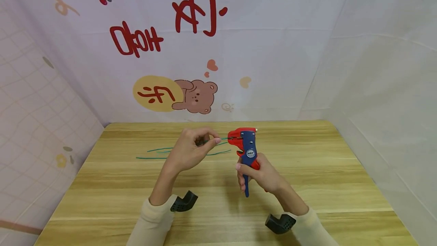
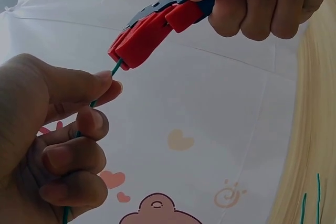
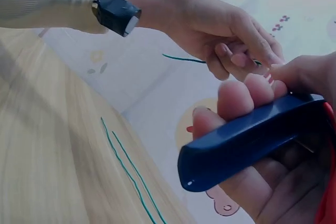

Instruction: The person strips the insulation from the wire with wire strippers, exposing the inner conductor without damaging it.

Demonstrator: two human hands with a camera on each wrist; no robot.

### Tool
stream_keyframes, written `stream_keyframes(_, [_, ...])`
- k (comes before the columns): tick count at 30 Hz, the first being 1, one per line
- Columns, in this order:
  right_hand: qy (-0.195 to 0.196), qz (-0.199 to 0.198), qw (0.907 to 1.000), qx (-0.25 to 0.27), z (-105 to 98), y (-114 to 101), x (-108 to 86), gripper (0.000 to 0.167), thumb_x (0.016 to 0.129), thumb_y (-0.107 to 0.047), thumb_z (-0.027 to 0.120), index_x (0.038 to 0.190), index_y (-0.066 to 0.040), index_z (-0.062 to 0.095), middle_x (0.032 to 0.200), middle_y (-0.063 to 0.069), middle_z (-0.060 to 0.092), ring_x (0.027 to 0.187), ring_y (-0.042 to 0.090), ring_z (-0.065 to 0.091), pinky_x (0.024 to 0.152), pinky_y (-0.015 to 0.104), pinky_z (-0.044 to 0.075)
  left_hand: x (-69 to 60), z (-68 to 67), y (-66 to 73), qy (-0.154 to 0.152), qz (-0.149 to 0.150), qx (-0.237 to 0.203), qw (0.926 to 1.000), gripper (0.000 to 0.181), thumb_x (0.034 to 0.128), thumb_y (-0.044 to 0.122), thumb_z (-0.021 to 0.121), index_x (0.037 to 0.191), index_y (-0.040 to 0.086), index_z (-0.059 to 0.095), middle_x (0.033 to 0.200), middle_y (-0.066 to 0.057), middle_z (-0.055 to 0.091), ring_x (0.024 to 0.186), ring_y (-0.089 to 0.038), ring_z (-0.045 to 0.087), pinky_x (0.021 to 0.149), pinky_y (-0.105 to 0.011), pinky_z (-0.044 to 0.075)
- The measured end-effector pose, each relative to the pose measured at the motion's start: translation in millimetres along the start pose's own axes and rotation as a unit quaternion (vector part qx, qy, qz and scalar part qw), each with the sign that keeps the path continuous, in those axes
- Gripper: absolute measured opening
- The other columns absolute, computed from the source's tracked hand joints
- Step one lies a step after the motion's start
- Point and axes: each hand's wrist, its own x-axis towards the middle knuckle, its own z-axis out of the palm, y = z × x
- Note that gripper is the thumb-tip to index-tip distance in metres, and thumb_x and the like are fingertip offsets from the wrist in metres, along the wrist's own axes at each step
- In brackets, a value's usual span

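Observation:
A red and blue wire stripper (image 1: 250,148) is gripped by its handles in my right hand (image 1: 261,174), its red head turned left. My left hand (image 1: 191,149) pinches a thin green wire (image 2: 116,67) between thumb and forefinger, and the wire's tip enters the red jaws in the left wrist view. The rest of that wire runs back through the left palm and trails out behind the hand (image 3: 184,59). In the right wrist view the fingers (image 3: 241,98) curl round the blue handle (image 3: 247,142).
More green wires (image 1: 150,158) lie on the wooden table (image 1: 307,185) behind and beside my left hand. A white cloth (image 1: 273,48) with printed red characters and a bear stands behind the table, with pale cloth at both sides.

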Motion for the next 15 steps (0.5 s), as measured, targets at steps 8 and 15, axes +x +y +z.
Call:
stream_keyframes(8, [0.039,0.026,0.9989,-0.009,7.8,-0.6,0.2,0.025,0.104,-0.013,0.059,0.089,0.007,0.052,0.063,0.004,0.062,0.053,0.018,0.065,0.054,0.05,0.058,0.1,1.0,-0.4,0.01,0.011,0.015,0.9998,0.005,0.0969,0.014,0.072,0.096,0.013,0.077,0.058,0.006,0.042,0.05,-0.006,0.035,0.05,-0.022,0.029])
stream_keyframes(15, [0.052,0.009,0.9986,-0.004,14.4,0.4,1.6,0.026,0.102,-0.01,0.059,0.086,0.01,0.052,0.061,0.016,0.058,0.05,0.019,0.064,0.051,0.05,0.057,-0.1,1.4,-1.4,0.014,0.012,0.019,0.9997,0.006,0.0967,0.012,0.071,0.094,0.016,0.076,0.058,0.007,0.041,0.05,-0.006,0.033,0.051,-0.022,0.028])
